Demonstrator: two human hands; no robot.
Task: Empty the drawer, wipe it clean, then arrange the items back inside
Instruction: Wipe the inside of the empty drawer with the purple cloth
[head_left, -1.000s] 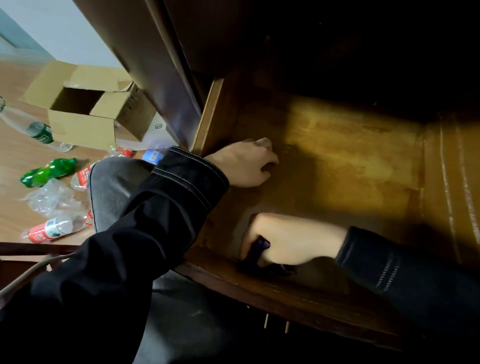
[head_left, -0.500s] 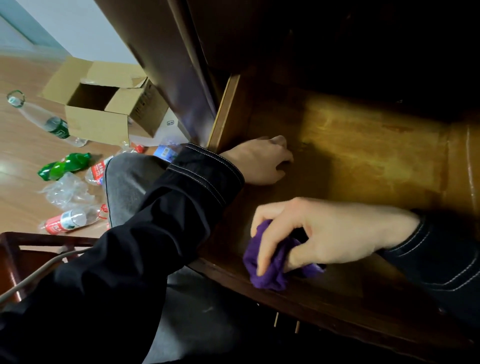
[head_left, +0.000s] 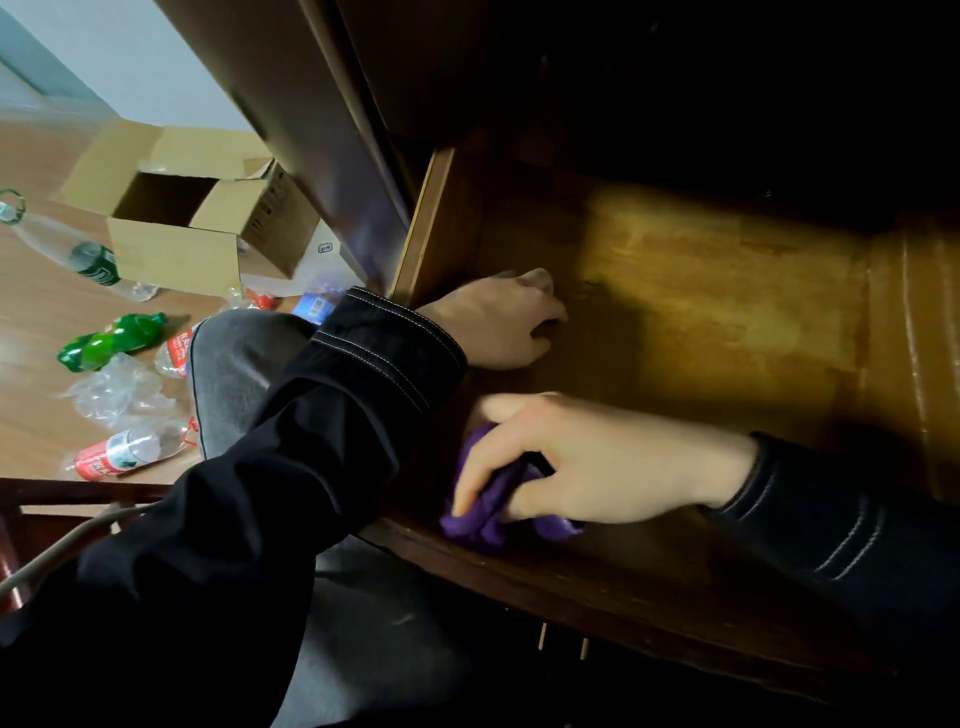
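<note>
The wooden drawer (head_left: 727, 312) stands pulled out, its yellow-brown floor bare of items. My right hand (head_left: 597, 457) grips a bunched purple cloth (head_left: 483, 514) at the drawer's near left corner, just inside the front edge. My left hand (head_left: 498, 322) rests on the drawer floor by the left wall, fingers curled under, holding nothing that I can see. The back of the drawer lies in deep shadow.
On the wooden floor to the left lie an open cardboard box (head_left: 192, 228), a green bottle (head_left: 109, 340), several clear plastic bottles with red labels (head_left: 119, 454) and crumpled plastic (head_left: 114, 389). My grey-clad knee (head_left: 234, 374) sits beside the dark cabinet side (head_left: 322, 135).
My right hand has lifted from the drawer's front corner, so the purple cloth now shows in its grip. My left hand has stayed in place.
</note>
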